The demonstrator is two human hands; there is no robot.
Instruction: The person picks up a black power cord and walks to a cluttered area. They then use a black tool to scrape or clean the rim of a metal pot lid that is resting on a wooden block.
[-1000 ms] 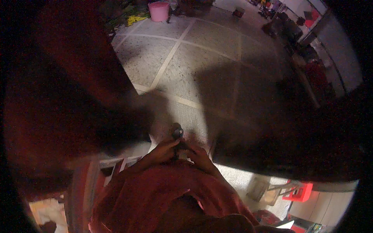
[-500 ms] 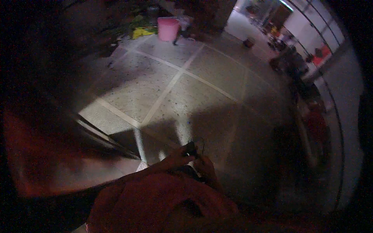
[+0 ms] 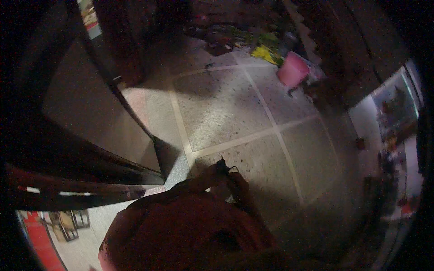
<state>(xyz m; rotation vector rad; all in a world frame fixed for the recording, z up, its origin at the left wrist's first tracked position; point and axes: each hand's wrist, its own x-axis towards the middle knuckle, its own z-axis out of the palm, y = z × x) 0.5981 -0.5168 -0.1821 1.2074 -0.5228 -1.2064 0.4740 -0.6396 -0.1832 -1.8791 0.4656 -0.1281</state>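
I hold a small dark object (image 3: 221,164) with a thin loop on it in front of my body, over the speckled floor (image 3: 230,113). My left hand (image 3: 209,174) has its fingers closed on the object. My right hand (image 3: 239,182) is close beside it at the loop, with fingers bent against it; what exactly the object is, I cannot make out. Both hands are dark and partly blurred. My red clothing (image 3: 176,226) fills the lower middle of the view.
An open dark door (image 3: 99,135) stands on my left. Ahead at the right are a pink bucket (image 3: 293,70), a yellow item (image 3: 264,53) and dark clutter (image 3: 221,38). A lit opening with objects (image 3: 393,113) is at the far right. Small stools (image 3: 65,226) stand at the lower left.
My view has swung leftward, so the pink bucket now lies farther right and the door shows more. Both hands stay together on the dark object.
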